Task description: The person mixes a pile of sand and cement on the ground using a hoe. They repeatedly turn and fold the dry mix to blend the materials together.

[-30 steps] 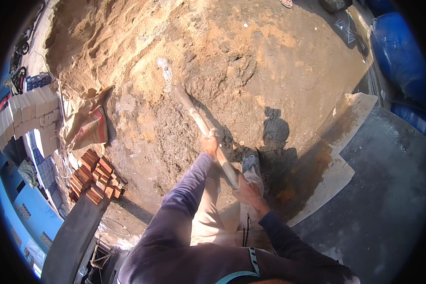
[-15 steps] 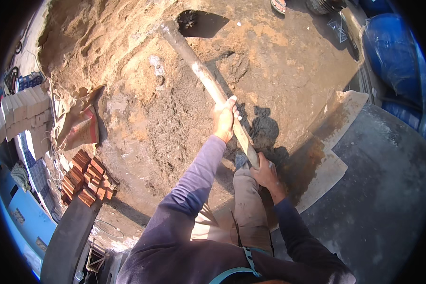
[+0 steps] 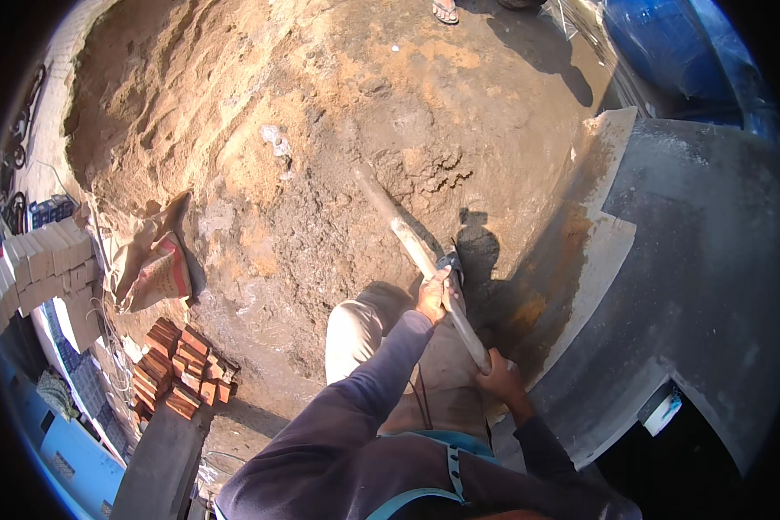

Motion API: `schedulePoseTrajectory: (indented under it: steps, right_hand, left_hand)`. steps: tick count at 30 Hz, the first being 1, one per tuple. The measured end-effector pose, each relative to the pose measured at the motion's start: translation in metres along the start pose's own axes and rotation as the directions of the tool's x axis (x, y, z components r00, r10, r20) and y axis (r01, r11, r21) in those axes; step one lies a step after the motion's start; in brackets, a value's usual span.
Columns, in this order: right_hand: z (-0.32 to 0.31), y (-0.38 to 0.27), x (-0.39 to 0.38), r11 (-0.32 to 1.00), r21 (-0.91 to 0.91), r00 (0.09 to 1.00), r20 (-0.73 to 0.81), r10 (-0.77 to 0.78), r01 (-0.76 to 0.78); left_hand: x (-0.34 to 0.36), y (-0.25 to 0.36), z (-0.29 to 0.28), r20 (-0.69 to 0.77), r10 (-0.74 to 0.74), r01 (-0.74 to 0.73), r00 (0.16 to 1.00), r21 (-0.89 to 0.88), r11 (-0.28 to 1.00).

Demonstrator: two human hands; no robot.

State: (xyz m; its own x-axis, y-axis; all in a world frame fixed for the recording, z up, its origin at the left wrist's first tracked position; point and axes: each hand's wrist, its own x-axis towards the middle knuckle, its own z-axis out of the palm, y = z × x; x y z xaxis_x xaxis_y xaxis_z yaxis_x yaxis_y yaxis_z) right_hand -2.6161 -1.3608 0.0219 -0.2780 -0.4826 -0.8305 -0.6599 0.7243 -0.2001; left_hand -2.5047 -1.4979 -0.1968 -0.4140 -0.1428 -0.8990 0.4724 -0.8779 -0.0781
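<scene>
My left hand (image 3: 436, 295) wraps round the middle of the long wooden handle of a hoe (image 3: 412, 243). Lower down, my right hand (image 3: 500, 375) grips the handle's near end, close to my thigh. The handle slants forward and left to the ground. Its far end meets a patch of wet, grey-brown mortar or sandy mix (image 3: 416, 160), where the blade cannot be made out. My legs stand just behind it, with a dark shoe (image 3: 449, 261) beside the handle.
A sand heap (image 3: 156, 95) rises at the far left. Nearer lie a torn sack (image 3: 160, 269) and stacked red bricks (image 3: 182, 364). Pale blocks (image 3: 48, 260) stand at the left edge. Right are a grey slab (image 3: 693, 260) and blue drums (image 3: 667, 43). Another person's sandalled foot (image 3: 445, 10) shows at the top.
The hoe has come down and back toward me, its far end now at the wet mix. Both hands keep their grip, and my view has shifted.
</scene>
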Motion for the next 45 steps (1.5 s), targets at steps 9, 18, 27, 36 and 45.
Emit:
schedulePoseTrajectory:
  steps: [9, 18, 27, 36, 45]
  right_hand:
    - [-0.057, 0.000, -0.042, 0.962, -0.090, 0.949, -0.161, -0.271, 0.259]
    - [0.036, -0.050, 0.080, 0.974, -0.013, 0.957, 0.189, -0.220, 0.227]
    - [-0.005, 0.182, -0.068, 0.967, 0.247, 0.973, 0.231, 0.010, -0.069]
    - [-0.026, 0.016, 0.082, 0.923, 0.384, 0.999, 0.021, -0.026, 0.016]
    - [0.067, 0.125, -0.025, 0.947, 0.306, 0.994, 0.062, 0.086, -0.101]
  left_hand:
    - [-0.146, 0.078, 0.039, 0.099, 0.251, -0.219, 0.963, -0.256, 0.941]
    - [0.053, 0.152, -0.099, -0.265, 0.510, -0.483, 0.819, 0.162, 0.860]
    - [-0.041, -0.107, -0.014, -0.225, 0.051, -0.054, 0.973, -0.009, 0.999]
    - [0.033, 0.122, 0.158, 0.127, 0.594, -0.591, 0.794, 0.388, 0.707]
    - [0.064, -0.066, -0.036, -0.311, 0.115, 0.051, 0.943, 0.480, 0.876]
